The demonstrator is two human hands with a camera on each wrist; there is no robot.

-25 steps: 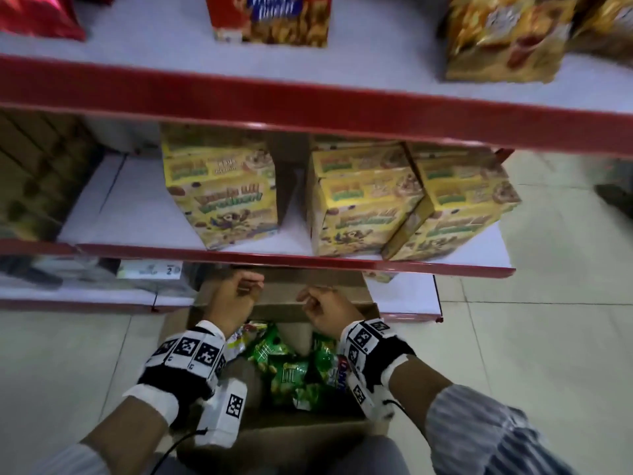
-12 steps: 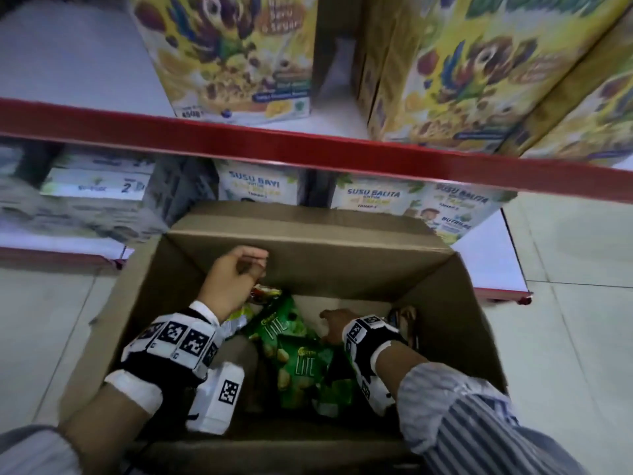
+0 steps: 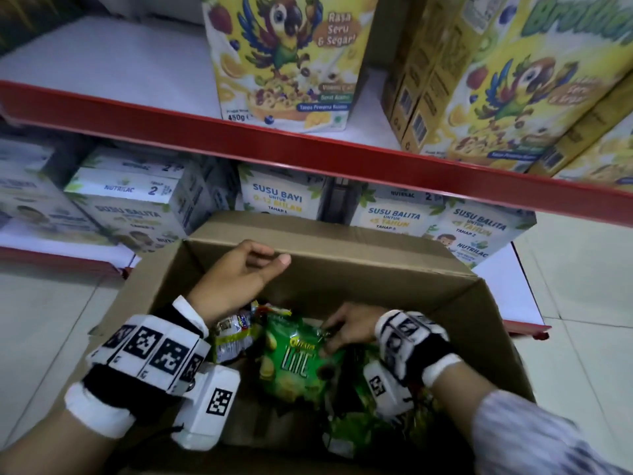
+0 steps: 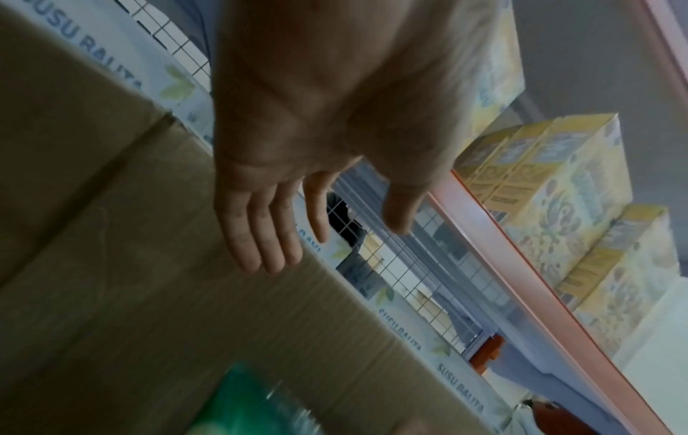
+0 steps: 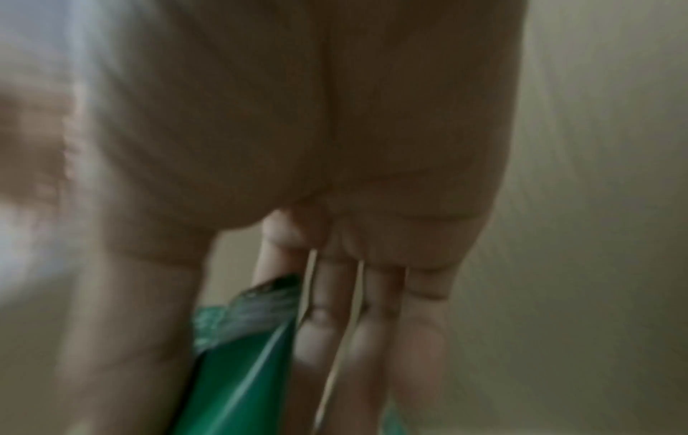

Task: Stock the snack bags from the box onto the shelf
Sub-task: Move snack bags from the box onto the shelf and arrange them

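Note:
An open cardboard box [image 3: 342, 250] stands on the floor in front of the shelves, with several snack bags inside. My right hand [image 3: 330, 337] is down in the box and pinches the top edge of a green snack bag [image 3: 294, 365]. The right wrist view shows that bag [image 5: 242, 368] held between the thumb and fingers of the right hand [image 5: 297, 294]. My left hand [image 3: 263, 265] hovers over the box's far side, loosely curled and holding nothing. In the left wrist view its fingers [image 4: 260, 244] lie relaxed near the box flap [image 4: 149, 265].
A yellow-white snack bag [image 3: 233, 337] and more green bags [image 3: 356, 416] lie in the box. The red-edged shelf [image 3: 308, 156] above holds yellow cereal boxes [image 3: 287, 60], with bare white board at its left [image 3: 102, 63]. White milk-powder boxes [image 3: 274, 200] fill the bottom shelf.
The view has dropped close to the box. My right hand went from the box's far flap down inside and took hold of the green bag. The left hand stayed over the far side.

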